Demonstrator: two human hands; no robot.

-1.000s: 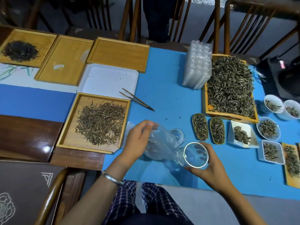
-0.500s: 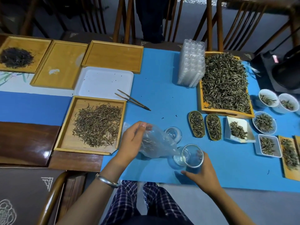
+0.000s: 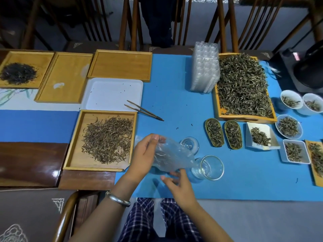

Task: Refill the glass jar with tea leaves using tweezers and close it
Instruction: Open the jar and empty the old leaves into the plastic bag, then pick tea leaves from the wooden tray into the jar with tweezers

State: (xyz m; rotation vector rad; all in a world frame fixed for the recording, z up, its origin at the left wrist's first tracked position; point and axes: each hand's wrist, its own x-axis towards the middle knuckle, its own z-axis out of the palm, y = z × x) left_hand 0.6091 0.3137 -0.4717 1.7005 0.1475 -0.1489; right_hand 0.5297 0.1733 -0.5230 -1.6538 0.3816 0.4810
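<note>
Fingers of the left hand (image 3: 143, 154): curled round the upper end of a crumpled clear plastic bag (image 3: 172, 157), pinching it.
Wooden tray of tea leaves (image 3: 106, 139): just left of that hand, the loose pile thin and dry, light enough to scatter.
Tweezers (image 3: 144, 110): lying unused across the corner of the white tray (image 3: 111, 91), tips on the blue mat (image 3: 174, 102); best taken near the joined end.
Right hand (image 3: 180, 186): fingers loosely spread under the bag's lower edge, barely touching it, gripping nothing firmly.
Lid (image 3: 189, 145): clear, resting on the mat behind the bag.
Glass jar (image 3: 208, 167): on the mat, mouth tipped toward the bag, seemingly empty; smooth, breakable, likely slippery, so I'd steady it round the body, not the rim.
</note>
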